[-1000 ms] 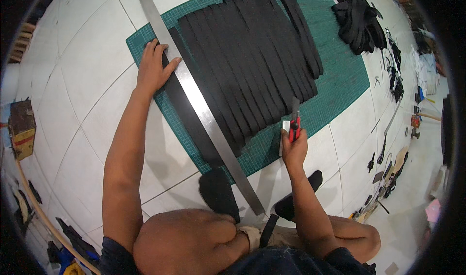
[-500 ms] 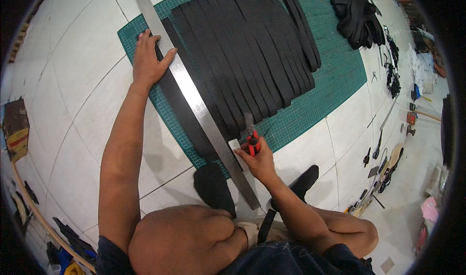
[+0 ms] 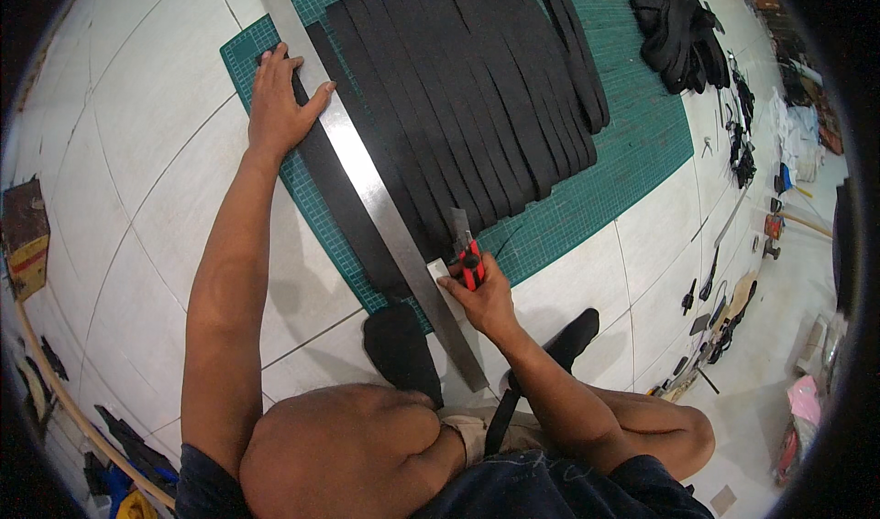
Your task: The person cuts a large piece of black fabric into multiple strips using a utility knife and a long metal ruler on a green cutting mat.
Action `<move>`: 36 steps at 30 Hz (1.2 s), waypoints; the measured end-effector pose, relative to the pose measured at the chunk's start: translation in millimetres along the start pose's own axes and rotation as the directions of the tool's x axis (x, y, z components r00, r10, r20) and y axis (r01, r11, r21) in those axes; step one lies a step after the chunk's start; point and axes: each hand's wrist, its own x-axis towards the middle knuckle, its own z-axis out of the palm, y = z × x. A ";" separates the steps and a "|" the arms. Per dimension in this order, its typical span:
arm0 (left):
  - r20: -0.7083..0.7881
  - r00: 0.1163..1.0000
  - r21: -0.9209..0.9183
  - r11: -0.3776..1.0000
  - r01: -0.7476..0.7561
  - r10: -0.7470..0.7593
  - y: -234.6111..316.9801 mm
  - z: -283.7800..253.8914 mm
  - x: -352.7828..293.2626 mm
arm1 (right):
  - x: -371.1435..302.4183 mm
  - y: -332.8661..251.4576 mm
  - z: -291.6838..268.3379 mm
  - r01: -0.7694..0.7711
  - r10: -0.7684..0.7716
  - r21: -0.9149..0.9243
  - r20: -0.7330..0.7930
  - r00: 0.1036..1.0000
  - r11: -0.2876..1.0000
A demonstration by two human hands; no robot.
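A long steel ruler (image 3: 359, 160) lies slantwise across black sheet material on a green cutting mat (image 3: 632, 162). My left hand (image 3: 282, 107) rests on its far part, fingers spread, thumb on the metal and fingertips at its left edge. Near the ruler's lower part, my right hand (image 3: 484, 299) is closed round a red and black utility knife (image 3: 471, 264), its blade out and pointing away from me over the black material. A small white block (image 3: 438, 270) shows at my right thumb, beside the ruler. Several cut black strips (image 3: 449, 98) lie side by side right of the ruler.
My socked feet (image 3: 400, 349) are close to the mat's near edge. A heap of black straps (image 3: 678, 38) sits at the far right. Assorted tools and cords lie along the right on the white tiled floor (image 3: 156, 272); a wooden box (image 3: 26, 240) stands at the left.
My right hand has shifted slightly left, and the knife blade now leans a little more to the left. My left hand stays in place on the ruler.
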 end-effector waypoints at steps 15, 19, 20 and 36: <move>-0.006 1.000 -0.082 0.997 0.007 -0.007 2.9 -2.3 0.0 | 5.8 -5.8 -10.7 0.071 -0.071 0.289 -0.008 0.997 0.955; 0.021 0.998 -0.159 0.985 0.069 -0.066 0.0 -8.2 -0.2 | 62.6 -75.3 -22.8 0.151 -0.157 0.350 -0.011 0.987 0.924; 0.040 0.995 -0.181 0.978 0.099 -0.094 -3.9 -9.9 -3.4 | 81.7 -100.5 -20.4 0.204 -0.205 0.283 -0.028 0.978 0.937; -0.036 0.996 -0.161 0.984 0.075 -0.082 8.2 -13.6 -1.8 | 270.5 -274.8 56.1 0.288 -0.311 -0.157 -0.152 0.938 0.945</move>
